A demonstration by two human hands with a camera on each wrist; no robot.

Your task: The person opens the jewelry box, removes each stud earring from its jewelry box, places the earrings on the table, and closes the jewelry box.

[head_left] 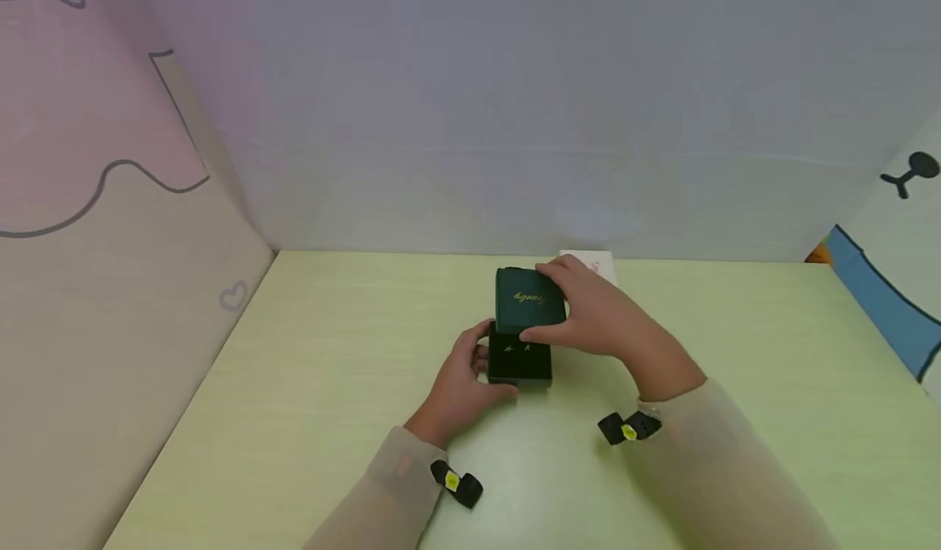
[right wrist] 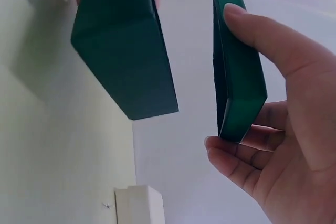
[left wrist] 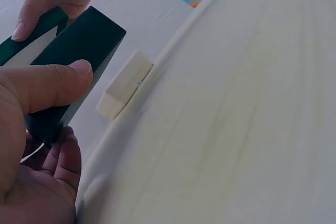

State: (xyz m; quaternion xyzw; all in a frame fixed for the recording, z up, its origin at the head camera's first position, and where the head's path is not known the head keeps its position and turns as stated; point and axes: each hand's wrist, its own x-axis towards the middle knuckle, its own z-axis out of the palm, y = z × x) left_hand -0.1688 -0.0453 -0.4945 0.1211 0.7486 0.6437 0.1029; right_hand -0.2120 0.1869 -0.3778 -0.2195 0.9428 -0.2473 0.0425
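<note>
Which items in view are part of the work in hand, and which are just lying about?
Part of the work:
Green jewelry box lid, held by the right hand
Green jewelry box base, held by the left hand
Two small star-shaped ornaments in the base

Lying about:
White box at the table's far edge, held by neither hand

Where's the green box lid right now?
In the head view, just right of centre, the lid is gripped by the right hand, apart from the dark base that the left hand holds.
</note>
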